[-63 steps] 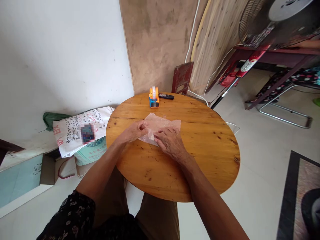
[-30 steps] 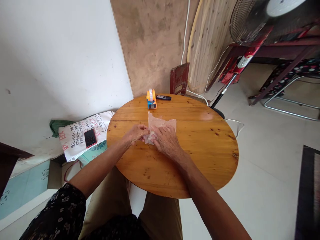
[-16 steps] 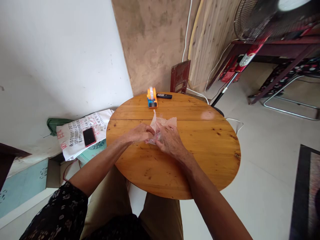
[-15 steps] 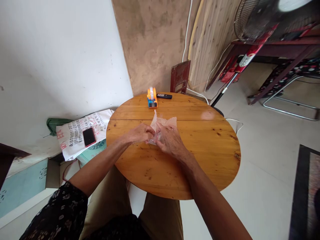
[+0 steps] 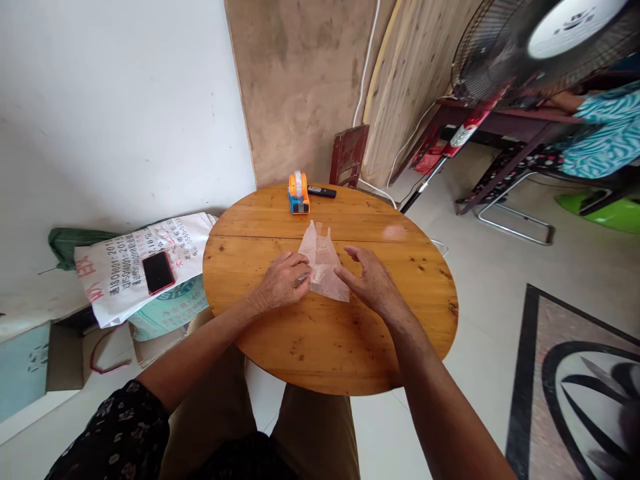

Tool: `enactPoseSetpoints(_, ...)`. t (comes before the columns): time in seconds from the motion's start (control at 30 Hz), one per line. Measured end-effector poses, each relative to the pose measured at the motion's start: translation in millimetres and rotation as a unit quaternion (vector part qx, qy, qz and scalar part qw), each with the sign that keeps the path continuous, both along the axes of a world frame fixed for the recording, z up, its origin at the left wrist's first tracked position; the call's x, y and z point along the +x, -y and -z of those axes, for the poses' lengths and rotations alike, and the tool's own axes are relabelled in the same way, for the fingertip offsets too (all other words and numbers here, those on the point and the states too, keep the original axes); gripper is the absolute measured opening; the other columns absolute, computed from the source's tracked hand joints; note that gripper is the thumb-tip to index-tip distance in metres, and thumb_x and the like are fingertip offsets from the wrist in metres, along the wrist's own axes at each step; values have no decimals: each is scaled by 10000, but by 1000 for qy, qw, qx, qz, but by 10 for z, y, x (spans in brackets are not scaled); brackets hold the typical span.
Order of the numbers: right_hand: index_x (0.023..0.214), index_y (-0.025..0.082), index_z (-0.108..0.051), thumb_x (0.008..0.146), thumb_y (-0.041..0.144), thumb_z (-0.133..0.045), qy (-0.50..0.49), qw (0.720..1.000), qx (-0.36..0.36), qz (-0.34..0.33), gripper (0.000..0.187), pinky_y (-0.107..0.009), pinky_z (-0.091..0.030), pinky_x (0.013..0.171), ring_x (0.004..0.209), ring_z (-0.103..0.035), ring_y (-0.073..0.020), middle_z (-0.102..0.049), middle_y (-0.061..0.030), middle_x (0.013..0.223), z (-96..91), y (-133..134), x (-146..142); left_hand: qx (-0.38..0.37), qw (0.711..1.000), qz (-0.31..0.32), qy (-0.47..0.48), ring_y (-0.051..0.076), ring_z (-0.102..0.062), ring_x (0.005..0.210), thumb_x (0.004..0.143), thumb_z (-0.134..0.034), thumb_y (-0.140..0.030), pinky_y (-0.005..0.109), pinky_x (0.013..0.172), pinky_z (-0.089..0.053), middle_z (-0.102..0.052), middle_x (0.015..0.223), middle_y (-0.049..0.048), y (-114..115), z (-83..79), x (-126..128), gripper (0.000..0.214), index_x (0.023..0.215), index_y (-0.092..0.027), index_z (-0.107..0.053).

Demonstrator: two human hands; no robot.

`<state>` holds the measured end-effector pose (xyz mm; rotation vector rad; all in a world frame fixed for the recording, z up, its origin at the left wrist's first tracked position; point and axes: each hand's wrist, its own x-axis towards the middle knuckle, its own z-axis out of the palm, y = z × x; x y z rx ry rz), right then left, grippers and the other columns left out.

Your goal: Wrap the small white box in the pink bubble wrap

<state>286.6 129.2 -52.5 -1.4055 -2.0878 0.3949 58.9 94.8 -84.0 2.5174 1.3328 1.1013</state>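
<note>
A thin, pale pink plastic bag (image 5: 324, 263), folded into a narrow strip, lies on the round wooden table (image 5: 390, 313). My left hand (image 5: 281, 281) rests on the bag's left edge, fingers curled and pressing it down. My right hand (image 5: 369, 280) hovers just right of the bag, fingers spread and holding nothing. An orange and blue tape dispenser (image 5: 298, 193) and a black remote (image 5: 321, 192) sit at the table's far edge.
A printed white sack (image 5: 125, 263) with a red-edged phone (image 5: 158, 271) on it lies left of the table. A dark wooden chair (image 5: 349, 155) stands behind the table. A standing fan (image 5: 525, 47) and a red-framed table are at the right. A patterned rug (image 5: 575, 387) covers the floor at the right.
The bag went from a wide sheet to a narrow folded strip. My right hand has come off it and moved right. The view has shifted.
</note>
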Motion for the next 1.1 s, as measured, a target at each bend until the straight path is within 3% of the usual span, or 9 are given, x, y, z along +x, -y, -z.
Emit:
enactPoseSetpoints(0.1,1345,111,-538,795,458,-680,9,994,-84,72,665,-441,-537,819,940,-677,-297,-653,-189,1217,28,90,43,25,999,-1,21,241,-609,983,847,-550,-194,381,894,-482,-677,1087,127,-15,82,16,195,956,-152,-707)
enactPoseSetpoints(0.23,1422,75,-455,810,474,-655,0,983,-154,101,757,-385,-524,761,831,-682,-262,-707,-131,1011,106,129,-23,70,997,1,33,217,-592,954,863,-539,-183,360,869,-490,-672,1049,98,-10,136,28,187,953,-167,-702)
enactPoseSetpoints(0.57,1381,74,-495,744,317,-584,-43,986,-117,108,687,-349,-487,675,700,-634,-240,-659,-19,708,245,85,-207,97,995,0,1,219,-559,926,889,-525,-182,347,831,-465,-658,1066,96,-5,139,20,218,984,-181,-722)
enactPoseSetpoints(0.7,1290,123,-546,707,339,-598,-146,977,-116,105,624,-331,-490,598,618,-609,-216,-660,-1,679,273,96,-222,85,996,0,-20,222,-550,938,894,-517,-188,354,840,-449,-651,1079,95,-21,141,18,240,1011,-192,-727)
enactPoseSetpoints(0.87,1233,169,-536,701,415,-669,-301,936,-175,54,601,-324,-526,589,608,-629,-196,-701,-12,747,215,98,-374,54,998,2,-35,225,-541,959,906,-517,-218,368,867,-434,-639,1098,89,-21,103,19,242,1029,-208,-726)
enactPoseSetpoints(1.1,1226,123,-591,719,429,-670,-261,955,-134,35,598,-316,-513,597,614,-612,-192,-640,7,652,161,36,-589,21,999,-1,25,229,-558,951,866,-548,-204,377,878,-471,-641,1043,93,-40,114,53,180,986,-179,-679)
